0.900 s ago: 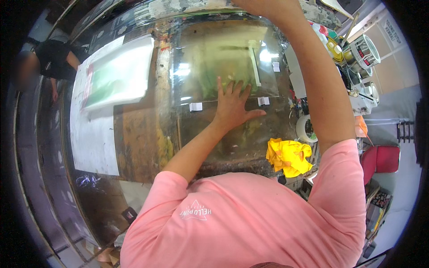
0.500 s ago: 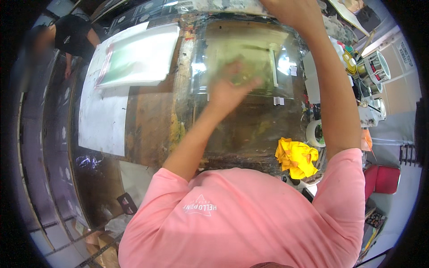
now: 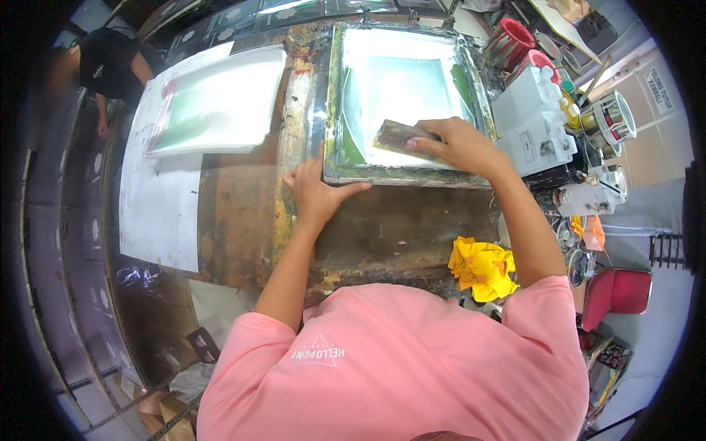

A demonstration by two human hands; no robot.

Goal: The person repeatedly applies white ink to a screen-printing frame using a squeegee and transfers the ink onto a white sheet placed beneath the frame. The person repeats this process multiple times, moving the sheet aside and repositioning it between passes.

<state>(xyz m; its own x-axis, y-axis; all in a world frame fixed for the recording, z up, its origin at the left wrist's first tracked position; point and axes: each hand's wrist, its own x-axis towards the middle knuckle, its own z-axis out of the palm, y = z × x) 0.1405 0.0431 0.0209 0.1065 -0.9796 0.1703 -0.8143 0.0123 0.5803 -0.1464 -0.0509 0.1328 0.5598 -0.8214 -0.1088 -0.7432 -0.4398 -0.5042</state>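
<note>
A screen printing frame (image 3: 412, 178) lies flat on the worktable, its mesh (image 3: 401, 92) pale white with green areas along the sides. My right hand (image 3: 460, 145) grips a squeegee (image 3: 397, 134) with a worn wooden handle, over the near right part of the mesh. At the frame's near left corner rests my left hand (image 3: 316, 195). Its thumb stretches along the near edge and its fingers spread to the left, touching the corner without wrapping round it. The frame hides the printing bed beneath.
A stack of sheets (image 3: 220, 103) with a green tint lies left, on white paper (image 3: 158, 220). A crumpled yellow cloth (image 3: 482, 268) sits at the near edge. White jerrycans (image 3: 533, 110), a red tub (image 3: 511, 40) and metal cans (image 3: 612, 117) crowd the right. Another person (image 3: 114, 62) stands far left.
The screen frame has come down over the glossy bed. My right hand has moved from the far edge to hold the squeegee; my left hand has moved from the bed to the frame's corner.
</note>
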